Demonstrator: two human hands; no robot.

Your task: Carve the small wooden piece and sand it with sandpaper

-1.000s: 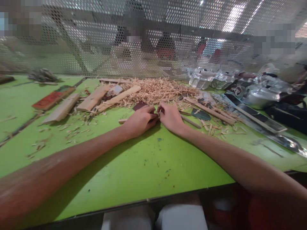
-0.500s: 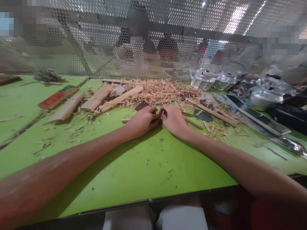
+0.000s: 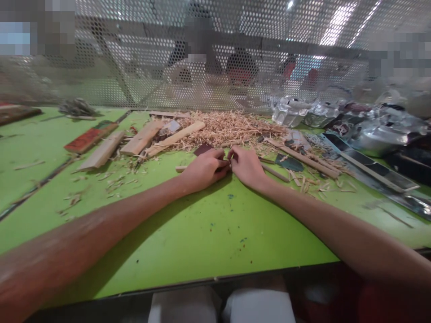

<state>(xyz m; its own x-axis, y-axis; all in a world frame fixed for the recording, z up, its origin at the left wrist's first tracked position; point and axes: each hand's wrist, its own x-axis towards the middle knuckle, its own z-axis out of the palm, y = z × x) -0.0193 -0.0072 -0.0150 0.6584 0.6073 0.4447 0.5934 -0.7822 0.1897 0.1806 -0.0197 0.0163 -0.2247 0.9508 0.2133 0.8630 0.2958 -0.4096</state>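
Near the middle of the green table, my left hand (image 3: 204,170) and my right hand (image 3: 246,165) meet almost fingertip to fingertip. The left fingers are curled closed around a thin wooden stick (image 3: 180,169), whose pale end pokes out on the wrist side. My right thumb and fingers are pinched together at a small spot beside the left fingertips; what they grip is hidden. Just behind the left hand lies a dark reddish-brown flat piece (image 3: 203,149). Right of the right hand are a thin greyish stick (image 3: 276,173) and a dark green flat piece (image 3: 288,163).
Wood shavings (image 3: 232,128) are heaped against a perforated metal screen (image 3: 208,89). Wooden pieces (image 3: 143,137) and a red-painted block (image 3: 88,138) lie left. A long stick (image 3: 305,158), a metal ruler-like strip (image 3: 373,163) and shiny clear plastic-like objects (image 3: 291,111) are on the right. People sit beyond the screen.
The whole view has shifted slightly, so everything appears a little further right. My hands keep nearly the same pose, with the fingertips close together.
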